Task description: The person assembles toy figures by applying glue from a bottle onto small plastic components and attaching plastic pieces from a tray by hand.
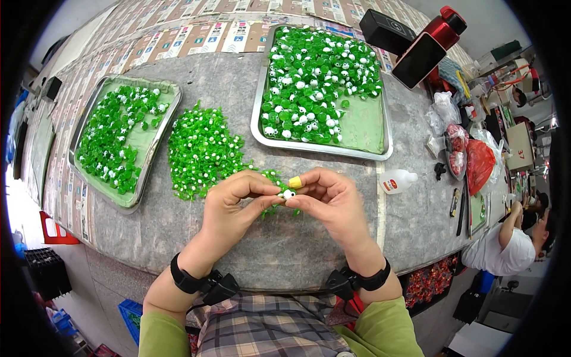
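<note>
Above the near middle of the grey-covered table, my left hand (233, 205) and my right hand (334, 208) meet fingertip to fingertip. Between them is a small white ball-like piece with black spots (289, 194), joined to a bit of green plastic. My left thumb and forefinger pinch its left side, and the right thumb presses against its right side. A yellow finger cot (295, 182) covers one right fingertip. Just beyond my left hand spreads a loose pile of small green pieces with white centres (202, 152); some lie partly hidden under my fingers.
A large metal tray (321, 150) of green-and-white pieces stands beyond my hands, a smaller tray (132, 208) at the left. To the right are a white squeeze bottle (397, 181), phone (419, 60), black box (386, 31), red flask (447, 28) and red bag (479, 166). Another person (504, 250) sits far right.
</note>
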A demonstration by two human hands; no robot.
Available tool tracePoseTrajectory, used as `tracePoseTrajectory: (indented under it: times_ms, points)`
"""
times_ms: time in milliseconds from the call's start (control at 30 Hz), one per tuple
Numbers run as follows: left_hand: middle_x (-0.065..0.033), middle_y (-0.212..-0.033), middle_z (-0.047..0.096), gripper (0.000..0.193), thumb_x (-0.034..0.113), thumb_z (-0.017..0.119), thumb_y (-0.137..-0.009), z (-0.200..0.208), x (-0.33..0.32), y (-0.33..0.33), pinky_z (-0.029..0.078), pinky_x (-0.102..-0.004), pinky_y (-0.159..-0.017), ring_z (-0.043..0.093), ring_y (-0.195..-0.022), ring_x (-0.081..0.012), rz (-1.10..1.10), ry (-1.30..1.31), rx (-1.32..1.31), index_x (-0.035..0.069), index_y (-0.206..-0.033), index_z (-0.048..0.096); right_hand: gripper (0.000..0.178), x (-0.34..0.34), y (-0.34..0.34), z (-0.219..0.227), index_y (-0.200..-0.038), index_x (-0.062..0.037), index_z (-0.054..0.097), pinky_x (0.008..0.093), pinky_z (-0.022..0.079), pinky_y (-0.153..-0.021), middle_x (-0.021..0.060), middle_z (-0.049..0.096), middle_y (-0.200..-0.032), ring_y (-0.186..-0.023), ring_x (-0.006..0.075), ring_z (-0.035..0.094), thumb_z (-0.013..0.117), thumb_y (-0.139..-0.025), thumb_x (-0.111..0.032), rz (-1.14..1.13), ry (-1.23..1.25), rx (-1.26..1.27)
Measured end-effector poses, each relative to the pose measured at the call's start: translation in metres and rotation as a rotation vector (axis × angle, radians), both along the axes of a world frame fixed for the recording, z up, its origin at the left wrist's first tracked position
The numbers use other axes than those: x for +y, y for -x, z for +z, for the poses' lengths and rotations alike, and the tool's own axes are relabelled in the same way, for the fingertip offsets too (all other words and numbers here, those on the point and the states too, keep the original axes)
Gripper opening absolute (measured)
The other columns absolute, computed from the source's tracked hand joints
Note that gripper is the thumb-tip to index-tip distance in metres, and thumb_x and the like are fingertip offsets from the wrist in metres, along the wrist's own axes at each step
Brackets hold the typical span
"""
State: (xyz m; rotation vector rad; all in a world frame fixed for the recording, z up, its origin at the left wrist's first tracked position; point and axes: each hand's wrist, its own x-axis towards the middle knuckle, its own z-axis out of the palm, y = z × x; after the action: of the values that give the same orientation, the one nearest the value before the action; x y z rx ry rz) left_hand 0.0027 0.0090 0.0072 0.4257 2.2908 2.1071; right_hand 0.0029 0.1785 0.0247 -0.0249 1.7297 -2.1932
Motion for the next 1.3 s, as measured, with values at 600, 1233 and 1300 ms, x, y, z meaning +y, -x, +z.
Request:
tracePoseTrajectory:
  times_ms: [600, 1233, 1300]
  points:
    - [-0.0076, -0.068, 0.056, 0.013, 0.002, 0.065, -0.062, 0.007, 0.001, 0.002, 0.043, -0.0277, -0.055, 0.054, -0.062, -0.0212, 0.031, 0.282, 0.292, 0.003, -0.071, 0.056, 0.02, 0.003, 0.005, -0.011, -0.093, 0.0037, 0.056, 0.0212, 0.047, -0.064, 0.0085, 0.06, -0.08, -0.073, 0.0126, 0.058, 0.058, -0.075, -0.005, 0.091, 0.119, -0.113]
    - [-0.0025, -0.073, 0.047, 0.024, 0.016, 0.054, -0.078, 0.001, -0.106, 0.037, 0.046, -0.0181, -0.058, 0.047, -0.063, -0.0092, 0.267, -1.433, -0.086, -0.001, -0.096, 0.05, 0.016, 0.017, 0.012, -0.006, -0.077, -0.0014, 0.057, 0.0224, 0.04, -0.057, 0.0046, 0.055, -0.067, -0.059, 0.0123, 0.052, 0.065, -0.067, -0.011, 0.348, -0.805, 0.368]
    - [-0.0034, -0.077, 0.05, 0.023, 0.014, 0.055, -0.078, 0.009, -0.071, 0.031, 0.047, -0.0188, -0.059, 0.049, -0.065, -0.0092, 0.276, -1.156, -0.104, 0.0, -0.096, 0.051, 0.013, 0.018, 0.013, -0.004, -0.075, -0.0013, 0.057, 0.0229, 0.041, -0.056, 0.0043, 0.057, -0.068, -0.059, 0.0107, 0.052, 0.063, -0.068, -0.01, 0.245, -0.643, 0.3]
